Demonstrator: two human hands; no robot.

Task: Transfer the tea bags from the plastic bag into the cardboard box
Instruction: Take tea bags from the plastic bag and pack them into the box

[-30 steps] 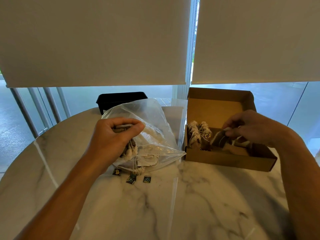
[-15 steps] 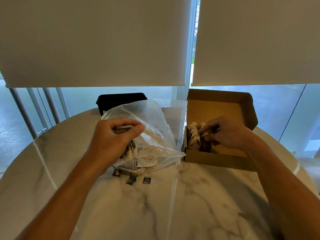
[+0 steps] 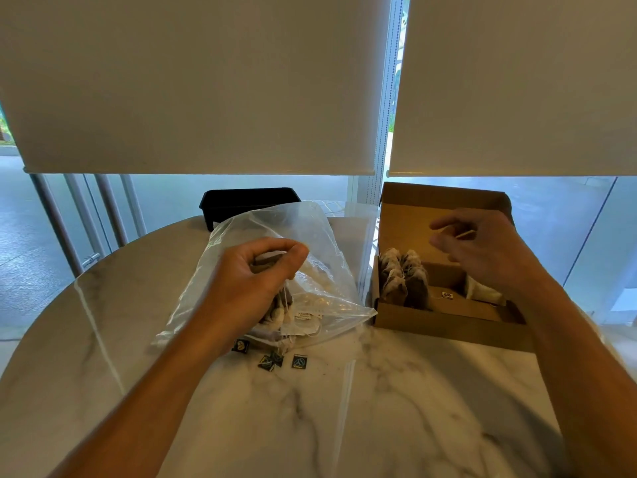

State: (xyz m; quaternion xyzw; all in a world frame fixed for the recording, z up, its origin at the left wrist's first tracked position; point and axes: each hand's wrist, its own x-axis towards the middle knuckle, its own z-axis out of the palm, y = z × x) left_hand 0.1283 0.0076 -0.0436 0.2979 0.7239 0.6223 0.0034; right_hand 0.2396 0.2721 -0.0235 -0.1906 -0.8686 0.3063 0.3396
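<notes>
My right hand (image 3: 482, 250) is up and out of the cardboard box (image 3: 444, 322) now; half a second ago it was down among the packed bags, tucking one in beside the row, so that bag reads as delivered and I judge this hand is heading back for another. It hovers above the open box with fingers loosely curled; a thin pale strand shows near the fingertips, but the blur stops me telling whether I am pinching a string or holding nothing. My left hand (image 3: 255, 277) has not shifted: fingers and thumb are curled tight round a bunch of plastic near the mouth of the plastic bag (image 3: 310, 236), keeping it propped open on the marble table (image 3: 344, 408). Inside the box, a short row of tea bags (image 3: 403, 277) stands upright against the left wall, a loose dark tag lies on the box floor just right of them, and something pale sits further right, partly hidden under my wrist. Most of the box floor is bare cardboard, so there is plenty of room. The plastic bag holds a heap of tea bags and tangled strings low down under my left hand, and a few dark tags (image 3: 275, 360) have spilled out onto the table at its near edge. A black tray (image 3: 248, 201) sits behind the bag, its contents out of sight.
</notes>
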